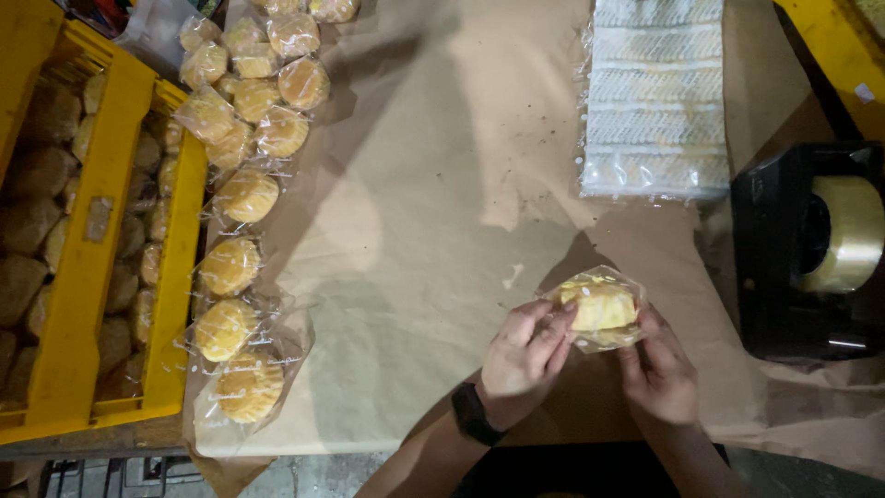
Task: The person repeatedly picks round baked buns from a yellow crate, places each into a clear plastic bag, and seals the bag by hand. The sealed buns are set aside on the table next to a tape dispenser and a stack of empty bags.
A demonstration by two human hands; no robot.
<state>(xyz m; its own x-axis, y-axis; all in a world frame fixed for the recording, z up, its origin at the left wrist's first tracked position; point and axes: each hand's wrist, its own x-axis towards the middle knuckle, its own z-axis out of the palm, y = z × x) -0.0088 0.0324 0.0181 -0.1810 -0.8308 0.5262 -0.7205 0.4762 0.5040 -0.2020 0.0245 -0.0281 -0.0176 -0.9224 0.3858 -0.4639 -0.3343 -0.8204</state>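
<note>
Both my hands hold one yellow bun in a clear plastic bag just above the brown paper sheet that covers the table. My left hand, with a dark watch at the wrist, pinches the bag's left edge. The bag's lower right corner is gripped by my right hand. A row of bagged yellow buns lies along the paper's left edge, from the far end to the near end.
A yellow crate full of unwrapped buns stands at the left. A stack of clear empty bags lies at the far right. A black tape dispenser with a tape roll sits at the right edge.
</note>
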